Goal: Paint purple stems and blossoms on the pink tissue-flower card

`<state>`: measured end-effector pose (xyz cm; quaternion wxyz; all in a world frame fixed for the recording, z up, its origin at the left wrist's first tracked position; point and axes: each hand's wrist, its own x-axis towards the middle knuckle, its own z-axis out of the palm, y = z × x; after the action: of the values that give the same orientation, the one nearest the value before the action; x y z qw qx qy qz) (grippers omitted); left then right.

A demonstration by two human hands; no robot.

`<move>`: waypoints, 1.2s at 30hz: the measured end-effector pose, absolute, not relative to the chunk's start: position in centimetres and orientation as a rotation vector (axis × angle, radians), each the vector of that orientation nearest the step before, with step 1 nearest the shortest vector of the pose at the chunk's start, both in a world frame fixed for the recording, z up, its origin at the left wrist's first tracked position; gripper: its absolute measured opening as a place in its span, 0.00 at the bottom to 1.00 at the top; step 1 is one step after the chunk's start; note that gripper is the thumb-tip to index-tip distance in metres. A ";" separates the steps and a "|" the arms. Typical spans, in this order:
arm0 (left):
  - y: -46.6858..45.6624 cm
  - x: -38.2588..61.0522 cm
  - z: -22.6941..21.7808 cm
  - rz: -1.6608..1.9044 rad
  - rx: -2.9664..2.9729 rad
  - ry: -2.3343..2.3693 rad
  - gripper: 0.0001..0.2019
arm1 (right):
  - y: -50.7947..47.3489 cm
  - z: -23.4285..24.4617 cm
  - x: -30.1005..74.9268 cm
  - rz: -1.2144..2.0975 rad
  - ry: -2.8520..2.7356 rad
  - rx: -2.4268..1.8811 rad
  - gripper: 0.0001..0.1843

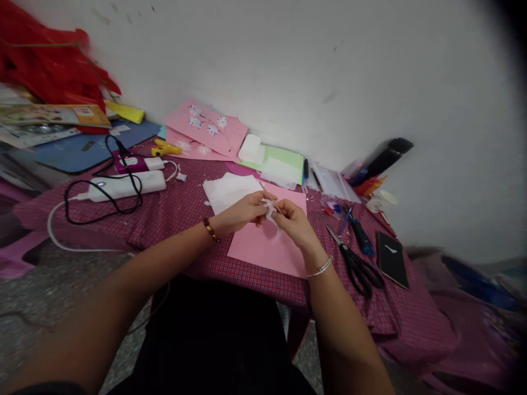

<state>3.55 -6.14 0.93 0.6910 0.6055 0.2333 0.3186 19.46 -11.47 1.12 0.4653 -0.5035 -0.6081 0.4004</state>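
Between my two hands is a small crumpled piece of white tissue paper [269, 210], pinched from both sides. My left hand [248, 210] has its fingers closed on the tissue's left side. The fingers of my right hand [293, 220] close on its right side. Both hands are above a pink sheet of paper [263, 250] lying on the checked tablecloth. Just behind my left hand lies a stack of white sheets [230, 189].
Black-handled scissors [356, 263], a blue cutter [362, 236] and a dark phone-like slab [392, 258] lie on the right. Pink sheets with white flowers [209, 127] rest at the back. A yellow glue gun [165, 148] and a white power strip [127, 185] with cables occupy the left.
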 end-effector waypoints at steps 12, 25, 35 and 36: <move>-7.7 3.2 1.7 1.310 2.103 0.740 0.04 | -11.2 1.3 19.3 1.008 -1.233 -1.305 0.11; -7.0 3.6 1.1 1.031 2.274 0.884 0.09 | -11.2 0.8 19.3 0.888 -1.391 -1.322 0.08; -6.7 3.7 1.6 0.844 1.546 0.818 0.07 | -11.2 1.1 19.4 1.118 -1.158 -1.270 0.09; -6.7 3.7 1.6 0.833 1.502 0.796 0.07 | -11.2 1.1 19.4 1.125 -1.151 -1.268 0.09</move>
<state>3.67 -6.70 1.62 0.5848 0.6437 0.3411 0.3569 19.41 -11.20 1.11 0.5196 -0.5288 -0.4800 0.4690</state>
